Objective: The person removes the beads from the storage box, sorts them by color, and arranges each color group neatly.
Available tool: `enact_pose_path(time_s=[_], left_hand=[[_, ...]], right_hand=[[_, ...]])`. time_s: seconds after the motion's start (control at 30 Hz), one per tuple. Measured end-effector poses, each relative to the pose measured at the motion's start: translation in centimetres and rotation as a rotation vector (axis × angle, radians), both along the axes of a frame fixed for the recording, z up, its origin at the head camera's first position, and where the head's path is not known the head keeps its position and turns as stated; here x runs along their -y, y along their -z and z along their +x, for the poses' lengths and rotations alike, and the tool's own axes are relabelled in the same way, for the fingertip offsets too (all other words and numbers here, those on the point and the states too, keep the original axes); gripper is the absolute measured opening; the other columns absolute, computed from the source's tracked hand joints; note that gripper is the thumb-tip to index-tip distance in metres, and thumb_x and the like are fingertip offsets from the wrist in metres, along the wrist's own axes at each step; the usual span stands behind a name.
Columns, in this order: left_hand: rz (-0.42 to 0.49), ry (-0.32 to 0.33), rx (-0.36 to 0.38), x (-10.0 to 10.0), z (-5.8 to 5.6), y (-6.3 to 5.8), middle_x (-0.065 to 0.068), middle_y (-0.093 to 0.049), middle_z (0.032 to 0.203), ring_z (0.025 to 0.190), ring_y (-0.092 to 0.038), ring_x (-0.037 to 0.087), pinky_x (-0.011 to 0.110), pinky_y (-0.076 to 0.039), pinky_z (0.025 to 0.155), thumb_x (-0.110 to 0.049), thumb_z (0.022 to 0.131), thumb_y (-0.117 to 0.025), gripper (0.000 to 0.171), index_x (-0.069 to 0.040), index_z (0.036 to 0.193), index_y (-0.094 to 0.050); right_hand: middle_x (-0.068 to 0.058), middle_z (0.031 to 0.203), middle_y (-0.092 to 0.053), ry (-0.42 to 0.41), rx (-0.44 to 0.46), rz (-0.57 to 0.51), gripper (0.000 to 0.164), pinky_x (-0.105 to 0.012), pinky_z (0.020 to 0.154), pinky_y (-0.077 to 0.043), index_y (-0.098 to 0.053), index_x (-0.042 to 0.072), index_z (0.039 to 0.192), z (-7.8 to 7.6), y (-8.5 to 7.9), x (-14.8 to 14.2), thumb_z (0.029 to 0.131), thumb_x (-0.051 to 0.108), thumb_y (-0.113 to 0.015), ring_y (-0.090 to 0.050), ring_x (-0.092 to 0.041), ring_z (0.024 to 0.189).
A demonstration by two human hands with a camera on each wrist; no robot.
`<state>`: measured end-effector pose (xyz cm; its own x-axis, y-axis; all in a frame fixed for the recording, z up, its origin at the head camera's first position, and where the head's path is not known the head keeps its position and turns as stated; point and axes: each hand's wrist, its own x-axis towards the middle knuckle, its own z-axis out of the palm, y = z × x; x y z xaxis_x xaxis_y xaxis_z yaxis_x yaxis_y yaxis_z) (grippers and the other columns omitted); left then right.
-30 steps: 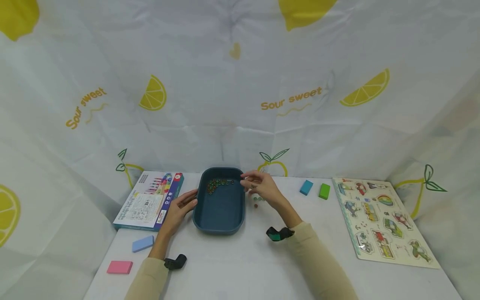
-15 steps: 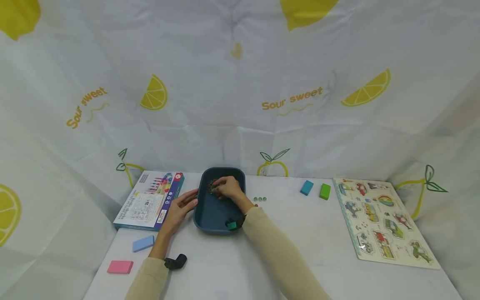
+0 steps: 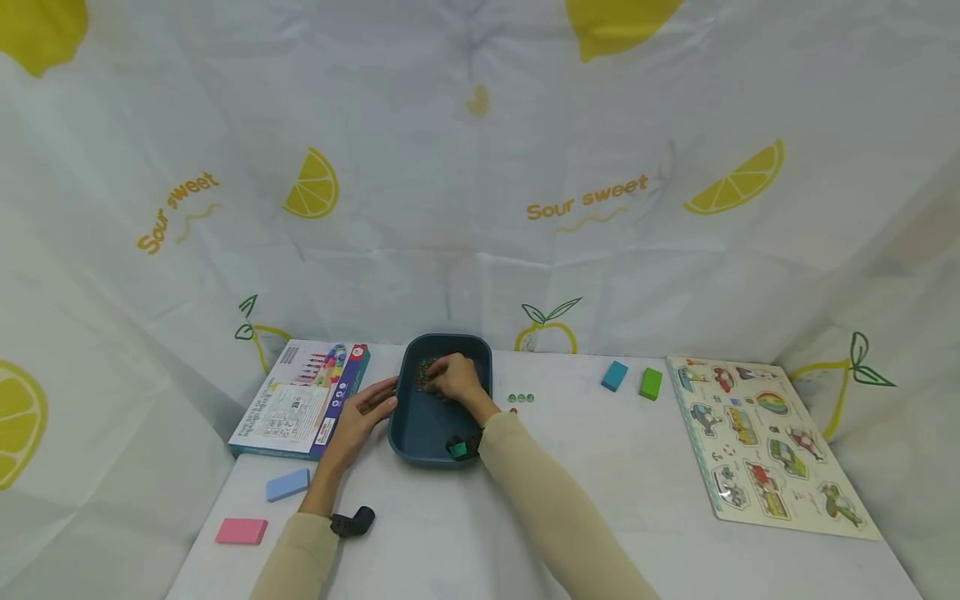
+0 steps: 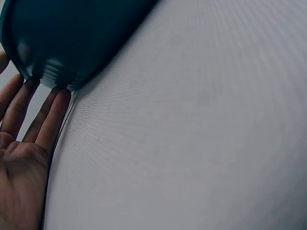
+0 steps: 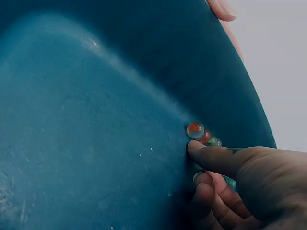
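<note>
A dark blue tray (image 3: 431,437) stands on the white table with several glass marbles (image 3: 423,373) at its far left. In the right wrist view an orange-and-clear marble (image 5: 195,130) lies by my thumb tip, with more marbles partly hidden behind it. My right hand (image 3: 456,379) reaches down among them, fingers bent; whether a marble sits between the fingertips is hidden. Against the tray's left wall rest the extended fingertips of my left hand (image 3: 358,423). Right of the tray, three green marbles (image 3: 521,398) form a row, with a reddish marble (image 3: 513,411) just below, near the right sleeve.
A boxed set (image 3: 300,400) lies left of the tray, with a light blue block (image 3: 288,485) and a pink block (image 3: 242,532) nearer. To the right are a blue block (image 3: 614,376), a green block (image 3: 650,383) and a picture puzzle board (image 3: 772,442). A printed curtain (image 3: 420,275) hangs behind.
My right hand has moved left from the tray's right rim into the marbles, then stayed there with small finger movements. My left hand has kept its place on the tray.
</note>
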<state>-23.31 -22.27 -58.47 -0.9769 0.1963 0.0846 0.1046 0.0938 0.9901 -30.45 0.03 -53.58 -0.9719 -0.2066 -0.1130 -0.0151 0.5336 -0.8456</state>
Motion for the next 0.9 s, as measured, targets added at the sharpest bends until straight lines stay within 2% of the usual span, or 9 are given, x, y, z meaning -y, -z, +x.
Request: enact_pose_path(time_s=[0.2,0.3,0.43,0.6,0.7,0.77,0.83,0.9], left_hand=[[-0.010,-0.005,0.004,0.0,0.0,-0.1,0.020,-0.057,0.157,0.127,-0.062,-0.009,0.016,-0.055,0.103,-0.020,0.107,-0.064,0.049,-0.010,0.154,-0.054],[-0.015,-0.004,0.006,0.0,0.0,-0.1,0.019,-0.057,0.157,0.127,-0.062,-0.010,0.016,-0.054,0.104,-0.021,0.107,-0.064,0.049,-0.011,0.154,-0.054],[-0.021,-0.012,0.010,0.0,-0.1,0.0,0.018,-0.058,0.157,0.126,-0.063,-0.009,0.016,-0.055,0.103,-0.022,0.107,-0.065,0.049,-0.011,0.154,-0.055],[-0.030,-0.028,0.016,-0.2,-0.3,0.2,0.017,-0.058,0.156,0.127,-0.063,-0.007,0.016,-0.055,0.103,-0.024,0.106,-0.066,0.050,-0.012,0.153,-0.056],[-0.043,-0.029,0.013,-0.3,-0.2,0.3,0.017,-0.057,0.157,0.128,-0.062,-0.006,0.016,-0.054,0.104,-0.025,0.106,-0.067,0.051,-0.012,0.154,-0.055],[-0.040,-0.035,0.011,-0.3,-0.2,0.2,0.017,-0.058,0.157,0.127,-0.063,-0.006,0.016,-0.055,0.103,-0.024,0.105,-0.067,0.051,-0.012,0.153,-0.056],[-0.031,-0.037,0.008,-0.2,0.0,0.1,0.018,-0.058,0.156,0.126,-0.063,-0.007,0.016,-0.055,0.103,-0.023,0.105,-0.067,0.050,-0.011,0.153,-0.056],[-0.024,-0.033,0.006,-0.1,0.1,0.0,0.019,-0.058,0.156,0.126,-0.063,-0.008,0.016,-0.055,0.102,-0.021,0.105,-0.067,0.050,-0.011,0.152,-0.056]], right_hand=[[-0.013,0.089,-0.081,-0.013,-0.009,0.030,0.014,-0.023,0.052,-0.058,-0.083,0.006,0.101,-0.1,0.0,0.0,0.088,0.010,-0.086,-0.065,-0.009,0.057],[-0.013,0.086,-0.080,-0.034,0.017,-0.020,0.015,-0.022,0.051,-0.056,-0.083,0.006,0.103,0.0,-0.4,-0.4,0.089,0.012,-0.085,-0.063,-0.009,0.056],[-0.015,0.086,-0.077,-0.112,0.020,-0.132,0.020,-0.023,0.051,-0.054,-0.081,0.005,0.109,0.1,-1.5,-1.8,0.093,0.015,-0.083,-0.061,-0.009,0.056],[-0.015,0.089,-0.073,-0.201,-0.026,-0.204,0.029,-0.037,0.060,-0.060,-0.078,0.005,0.119,0.6,-3.7,-5.4,0.096,0.023,-0.080,-0.060,-0.011,0.059],[-0.015,0.091,-0.071,-0.217,-0.036,-0.201,0.032,-0.052,0.064,-0.061,-0.076,0.005,0.121,1.7,-4.5,-8.3,0.097,0.025,-0.079,-0.060,-0.016,0.062],[-0.014,0.092,-0.070,-0.212,-0.034,-0.190,0.030,-0.058,0.065,-0.060,-0.076,0.006,0.121,2.5,-4.5,-10.4,0.097,0.023,-0.079,-0.061,-0.022,0.064],[-0.012,0.090,-0.069,-0.199,-0.039,-0.164,0.027,-0.059,0.063,-0.059,-0.076,0.006,0.119,3.3,-4.0,-12.3,0.097,0.023,-0.078,-0.061,-0.024,0.065],[-0.008,0.087,-0.068,-0.175,-0.048,-0.123,0.024,-0.051,0.057,-0.059,-0.077,0.007,0.116,4.0,-3.1,-14.1,0.097,0.021,-0.078,-0.061,-0.022,0.063]])
